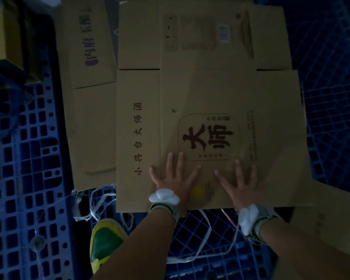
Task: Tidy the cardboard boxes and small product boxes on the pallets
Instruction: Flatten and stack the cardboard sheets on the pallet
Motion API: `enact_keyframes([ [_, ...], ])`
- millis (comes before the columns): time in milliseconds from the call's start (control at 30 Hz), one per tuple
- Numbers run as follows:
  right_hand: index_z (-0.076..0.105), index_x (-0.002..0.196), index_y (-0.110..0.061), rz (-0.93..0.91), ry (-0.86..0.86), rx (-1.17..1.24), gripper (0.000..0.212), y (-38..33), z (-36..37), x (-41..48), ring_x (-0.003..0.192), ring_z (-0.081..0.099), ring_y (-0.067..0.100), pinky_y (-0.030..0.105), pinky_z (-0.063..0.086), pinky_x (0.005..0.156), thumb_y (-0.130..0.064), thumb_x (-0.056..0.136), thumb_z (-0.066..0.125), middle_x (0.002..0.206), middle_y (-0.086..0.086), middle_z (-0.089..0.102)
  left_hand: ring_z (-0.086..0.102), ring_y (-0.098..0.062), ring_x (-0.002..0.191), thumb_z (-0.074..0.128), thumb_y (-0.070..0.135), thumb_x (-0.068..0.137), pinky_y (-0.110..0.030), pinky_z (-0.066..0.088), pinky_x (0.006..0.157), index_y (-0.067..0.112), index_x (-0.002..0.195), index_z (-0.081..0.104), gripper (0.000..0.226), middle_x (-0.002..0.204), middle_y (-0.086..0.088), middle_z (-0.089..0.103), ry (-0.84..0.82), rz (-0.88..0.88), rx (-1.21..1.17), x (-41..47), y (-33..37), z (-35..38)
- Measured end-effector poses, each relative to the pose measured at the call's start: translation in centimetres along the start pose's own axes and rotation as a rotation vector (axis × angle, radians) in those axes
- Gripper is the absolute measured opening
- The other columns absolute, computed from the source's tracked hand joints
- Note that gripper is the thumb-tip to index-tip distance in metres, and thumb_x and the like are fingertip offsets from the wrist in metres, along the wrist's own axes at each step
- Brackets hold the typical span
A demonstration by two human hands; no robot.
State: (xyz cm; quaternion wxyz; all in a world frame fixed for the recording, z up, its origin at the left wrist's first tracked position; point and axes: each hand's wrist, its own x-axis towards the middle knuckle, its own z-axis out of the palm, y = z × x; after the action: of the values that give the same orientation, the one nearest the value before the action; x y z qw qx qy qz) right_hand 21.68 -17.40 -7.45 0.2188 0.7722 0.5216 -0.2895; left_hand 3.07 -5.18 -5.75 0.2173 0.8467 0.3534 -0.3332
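A large flattened cardboard box (210, 93) with dark printed characters lies flat across the blue pallets. My left hand (170, 178) and my right hand (240, 182) both rest palm-down on its near edge, fingers spread, holding nothing. A second flattened cardboard box (89, 110) lies to the left, partly under the first. A small yellowish product box (6, 33) stands at the top left corner.
Blue plastic grid pallets (28, 178) cover the floor left, right and below. Loose white strapping bands (93, 203) lie near the box's front edge. A green and yellow shoe (105, 241) stands on the pallet. Another cardboard piece (327, 219) sits at the lower right.
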Motion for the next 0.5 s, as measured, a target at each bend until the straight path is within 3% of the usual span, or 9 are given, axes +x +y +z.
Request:
enact_keyframes([
  [67, -0.041, 0.122, -0.061, -0.006, 0.032, -0.041, 0.109, 0.0, 1.0, 0.3, 0.132, -0.028, 0.055, 0.079, 0.009, 0.101, -0.044, 0.087, 0.061, 0.141, 0.009, -0.052, -0.041, -0.037, 0.133, 0.074, 0.045, 0.075, -0.081, -0.003, 0.095, 0.049, 0.136, -0.033, 0.123, 0.145, -0.009, -0.048, -0.036, -0.024, -0.016, -0.3, 0.5, -0.7],
  [167, -0.04, 0.124, -0.061, 0.006, -0.032, -0.112, 0.116, -0.2, 0.7, 0.0, 0.111, -0.051, 0.056, 0.082, 0.009, 0.098, -0.042, 0.083, 0.067, 0.136, 0.009, -0.057, -0.041, -0.038, 0.133, 0.074, 0.044, 0.076, -0.081, -0.001, 0.095, 0.05, 0.137, -0.031, 0.122, 0.145, -0.01, -0.048, -0.062, -0.036, -0.021, -0.8, 0.7, -1.3],
  [267, -0.039, 0.122, -0.064, -0.02, -0.051, -0.125, 0.115, 0.0, -0.8, 1.2, 0.103, -0.058, 0.054, 0.084, 0.005, 0.096, -0.047, 0.082, 0.067, 0.132, 0.006, -0.061, -0.042, -0.039, 0.132, 0.073, 0.045, 0.078, -0.082, -0.001, 0.094, 0.053, 0.135, -0.032, 0.12, 0.145, -0.009, -0.048, -0.065, -0.045, -0.047, -0.7, 0.5, -1.5],
  [367, -0.033, 0.122, -0.069, -0.16, -0.087, -0.135, 0.125, -0.1, -3.4, 3.9, 0.094, -0.064, 0.047, 0.086, 0.005, 0.09, -0.028, 0.077, 0.075, 0.128, -0.003, -0.064, -0.043, -0.041, 0.131, 0.077, 0.044, 0.074, -0.082, -0.001, 0.092, 0.053, 0.13, -0.038, 0.128, 0.144, -0.009, -0.048, -0.033, -0.104, -0.049, -0.2, 0.0, -1.5],
  [433, -0.032, 0.123, -0.069, -0.213, -0.105, -0.168, 0.132, -0.9, -5.0, 5.2, 0.097, -0.061, 0.048, 0.086, 0.007, 0.087, -0.02, 0.072, 0.08, 0.129, -0.004, -0.063, -0.042, -0.042, 0.13, 0.08, 0.044, 0.07, -0.082, 0.0, 0.092, 0.052, 0.127, -0.042, 0.135, 0.144, -0.009, -0.048, -0.01, -0.152, -0.044, 0.2, -0.8, -1.7],
  [500, -0.034, 0.122, -0.069, -0.218, -0.124, -0.18, 0.132, -2.3, -6.0, 6.0, 0.108, -0.053, 0.053, 0.085, 0.006, 0.087, -0.025, 0.073, 0.081, 0.126, -0.005, -0.065, -0.041, -0.043, 0.131, 0.08, 0.043, 0.069, -0.08, 0.004, 0.093, 0.053, 0.125, -0.043, 0.136, 0.145, -0.009, -0.048, 0.01, -0.182, -0.04, 0.5, -2.0, -1.9],
])
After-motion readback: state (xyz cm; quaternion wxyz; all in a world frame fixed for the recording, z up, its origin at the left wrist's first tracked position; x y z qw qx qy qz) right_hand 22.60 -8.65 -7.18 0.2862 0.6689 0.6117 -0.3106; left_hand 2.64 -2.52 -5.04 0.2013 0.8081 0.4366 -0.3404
